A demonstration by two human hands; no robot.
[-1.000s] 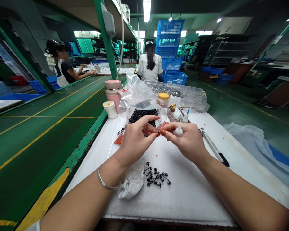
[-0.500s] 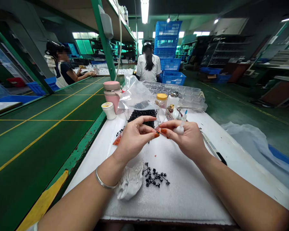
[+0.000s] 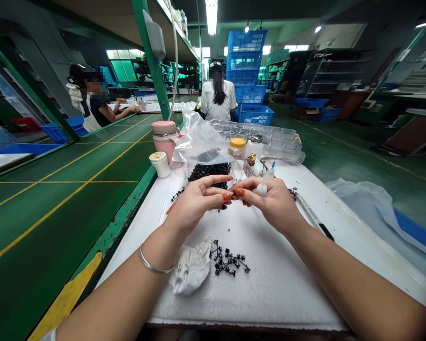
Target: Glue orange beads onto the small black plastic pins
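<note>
My left hand and my right hand meet fingertip to fingertip above a white foam sheet. Both pinch a tiny part between them that is too small to name. My right hand also holds a small white dropper bottle, its blue-tipped nozzle pointing up. A cluster of small black plastic parts lies on the foam just below my hands. Beside that cluster lies a crumpled white cloth. Behind my hands sits an open clear bag of black parts.
A pink flask, a small white jar, a yellow-lidded jar and clear plastic trays stand at the back. A black-handled tool lies at right. A green conveyor runs left. Two other people work beyond.
My hands have drawn closer together and shifted slightly up and away from me. The dropper bottle in my right hand has tilted so that its nozzle shows.
</note>
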